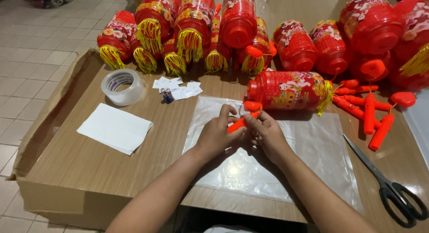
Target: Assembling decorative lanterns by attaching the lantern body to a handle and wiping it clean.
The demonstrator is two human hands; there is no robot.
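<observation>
- Hands meet over a clear plastic sheet [313, 157] on a cardboard-topped table [89, 170]: left hand [216, 134] and right hand [267, 134] both close their fingers on one orange-red plastic handle [239, 124].
- One red lantern [288, 90] lies on its side just beyond the hands.
- One tape roll [123, 86], one white paper stack [115, 128], two small batteries [167, 95] lie left.
- One pair of scissors [389, 184] lies right.

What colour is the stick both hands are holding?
Orange-red plastic stick, held by left hand and right hand; head view.
</observation>
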